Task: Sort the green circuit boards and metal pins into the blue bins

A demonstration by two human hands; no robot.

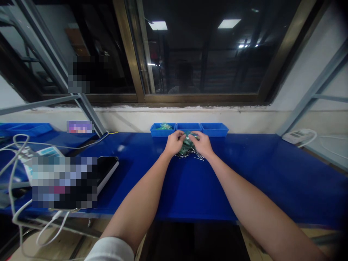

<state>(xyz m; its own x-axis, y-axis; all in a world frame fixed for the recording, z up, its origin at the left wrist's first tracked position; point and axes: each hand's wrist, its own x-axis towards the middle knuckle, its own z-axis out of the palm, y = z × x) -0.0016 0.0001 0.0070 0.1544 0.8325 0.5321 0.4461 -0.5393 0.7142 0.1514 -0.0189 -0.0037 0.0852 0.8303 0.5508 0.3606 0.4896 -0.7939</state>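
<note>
Both hands meet over a small pile in the middle of the blue table, just in front of the blue bins. My left hand is closed, thumb and fingers pinched on a small green piece. From the other side my right hand pinches toward the same piece, its fingertips close to those of the left. The piece is too small and blurred to name. Beneath the hands lie green flat pieces, partly hidden by the fingers. Thin silvery pins stick out around them on the tabletop.
Three joined blue bins stand against the wall; green pieces lie in the left one. At left are a dark tablet-like device and white cables. A white device sits at far right. Grey metal posts flank the table.
</note>
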